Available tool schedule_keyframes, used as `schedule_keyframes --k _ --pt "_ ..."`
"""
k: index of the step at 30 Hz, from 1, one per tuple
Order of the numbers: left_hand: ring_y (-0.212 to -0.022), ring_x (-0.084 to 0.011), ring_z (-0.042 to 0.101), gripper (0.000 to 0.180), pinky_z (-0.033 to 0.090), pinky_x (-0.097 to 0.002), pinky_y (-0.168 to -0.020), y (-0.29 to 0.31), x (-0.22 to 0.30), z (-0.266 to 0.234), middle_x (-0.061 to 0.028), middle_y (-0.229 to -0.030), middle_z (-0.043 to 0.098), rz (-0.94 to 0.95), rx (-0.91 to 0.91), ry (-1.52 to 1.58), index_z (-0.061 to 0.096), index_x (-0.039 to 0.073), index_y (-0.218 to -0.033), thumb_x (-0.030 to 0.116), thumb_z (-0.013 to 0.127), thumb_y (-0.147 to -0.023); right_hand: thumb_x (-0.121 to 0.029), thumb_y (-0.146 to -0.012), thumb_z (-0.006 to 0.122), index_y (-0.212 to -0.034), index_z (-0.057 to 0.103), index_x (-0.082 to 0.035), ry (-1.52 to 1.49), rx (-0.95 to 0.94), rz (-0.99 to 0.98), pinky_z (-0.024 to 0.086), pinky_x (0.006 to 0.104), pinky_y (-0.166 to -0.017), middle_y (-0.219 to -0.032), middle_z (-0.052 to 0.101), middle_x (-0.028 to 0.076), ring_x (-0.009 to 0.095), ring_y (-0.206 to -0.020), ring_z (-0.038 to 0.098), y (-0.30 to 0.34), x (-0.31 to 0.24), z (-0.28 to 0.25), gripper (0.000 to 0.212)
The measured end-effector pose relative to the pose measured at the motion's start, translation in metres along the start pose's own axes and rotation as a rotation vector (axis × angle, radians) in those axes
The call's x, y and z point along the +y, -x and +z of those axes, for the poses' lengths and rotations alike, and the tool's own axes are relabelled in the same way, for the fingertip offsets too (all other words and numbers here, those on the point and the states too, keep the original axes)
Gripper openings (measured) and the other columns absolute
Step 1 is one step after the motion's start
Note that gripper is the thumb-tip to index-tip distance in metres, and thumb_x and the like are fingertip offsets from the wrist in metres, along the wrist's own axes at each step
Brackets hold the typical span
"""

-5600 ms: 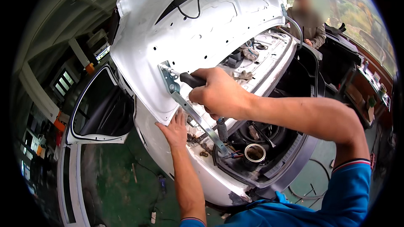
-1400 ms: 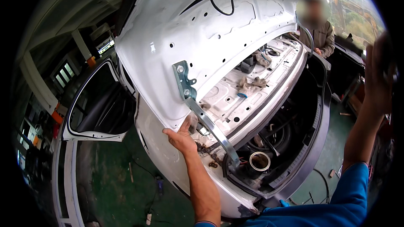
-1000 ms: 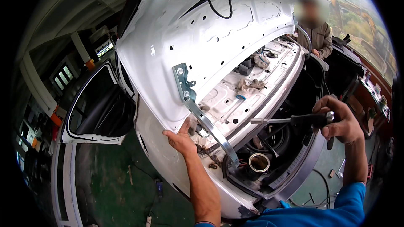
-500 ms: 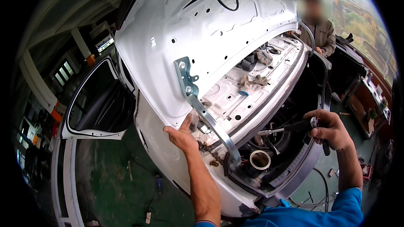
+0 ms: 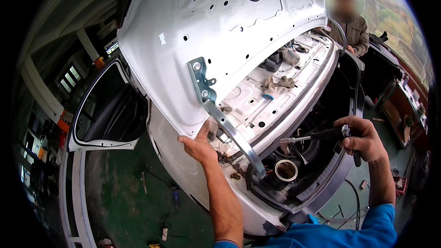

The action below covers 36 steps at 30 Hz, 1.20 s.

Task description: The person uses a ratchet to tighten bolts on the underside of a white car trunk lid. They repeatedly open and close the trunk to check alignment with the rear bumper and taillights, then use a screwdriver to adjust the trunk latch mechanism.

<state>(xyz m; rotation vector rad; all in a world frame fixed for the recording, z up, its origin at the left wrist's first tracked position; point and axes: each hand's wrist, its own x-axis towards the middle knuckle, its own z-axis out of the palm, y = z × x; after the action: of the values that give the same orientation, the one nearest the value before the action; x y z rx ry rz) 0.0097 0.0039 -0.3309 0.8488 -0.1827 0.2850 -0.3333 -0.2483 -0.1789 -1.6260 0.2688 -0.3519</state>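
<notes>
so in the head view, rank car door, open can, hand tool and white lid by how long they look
Longest to shortest:
white lid
car door
hand tool
open can

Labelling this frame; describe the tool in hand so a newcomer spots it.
Find the car's raised white lid, then the dark boot opening to its lower right. At that opening's right edge, the person's right hand grips the tool. Unlike the round open can nearby, it is slim, with a black handle and shiny shaft pointing left.
</notes>
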Motion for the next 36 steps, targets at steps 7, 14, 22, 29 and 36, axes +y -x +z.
schedule_keyframes --k 7,14,22,29,36 --pt "-0.100 -0.0380 0.072 0.088 0.061 -0.0434 -0.087 -0.001 -0.003 -0.002 -0.0262 -0.131 0.059 0.005 -0.009 0.001 0.032 -0.008 -0.149 0.067 0.029 -0.103 -0.014 -0.085 0.081 -0.131 0.058 0.007 -0.018 -0.050 -0.009 0.048 0.0218 -0.055 -0.084 0.068 0.008 0.010 -0.063 0.062 -0.001 0.002 0.001 0.055" --pt "-0.100 -0.0380 0.072 0.089 0.062 -0.0429 -0.086 -0.001 -0.004 -0.003 -0.0265 -0.131 0.059 0.011 0.003 -0.010 0.032 -0.008 -0.149 0.067 0.029 -0.103 -0.019 -0.088 0.080 -0.140 0.053 0.007 -0.056 -0.117 -0.051 0.050 0.0226 -0.056 -0.091 0.071 0.013 0.013 -0.067 0.066 0.001 0.002 -0.001 0.064" --pt "-0.098 -0.0397 0.072 0.091 0.063 -0.0432 -0.085 -0.002 -0.003 -0.002 -0.0294 -0.130 0.058 0.036 -0.022 0.008 0.032 -0.012 -0.147 0.067 0.032 -0.103 -0.023 -0.092 0.076 -0.139 0.052 0.008 -0.061 -0.123 -0.101 0.050 0.0227 -0.053 -0.091 0.071 0.015 0.013 -0.065 0.066 -0.002 0.005 0.002 0.061" --pt "-0.099 -0.0361 0.072 0.090 0.062 -0.0418 -0.085 -0.002 -0.004 -0.004 -0.0262 -0.129 0.061 0.013 -0.008 -0.016 0.033 -0.008 -0.149 0.069 0.031 -0.102 -0.024 -0.094 0.073 -0.132 0.055 0.010 -0.091 -0.113 -0.260 0.049 0.0219 -0.045 -0.090 0.072 0.020 0.016 -0.058 0.067 -0.007 0.013 0.004 0.053" --pt "-0.097 -0.0357 0.073 0.090 0.063 -0.0418 -0.085 -0.001 -0.003 -0.002 -0.0259 -0.128 0.061 0.006 0.008 -0.004 0.033 -0.008 -0.149 0.069 0.031 -0.102 -0.022 -0.097 0.069 -0.135 0.054 0.010 -0.120 -0.004 -0.309 0.052 0.0235 -0.043 -0.093 0.073 0.025 0.021 -0.059 0.071 -0.011 0.030 0.000 0.051"
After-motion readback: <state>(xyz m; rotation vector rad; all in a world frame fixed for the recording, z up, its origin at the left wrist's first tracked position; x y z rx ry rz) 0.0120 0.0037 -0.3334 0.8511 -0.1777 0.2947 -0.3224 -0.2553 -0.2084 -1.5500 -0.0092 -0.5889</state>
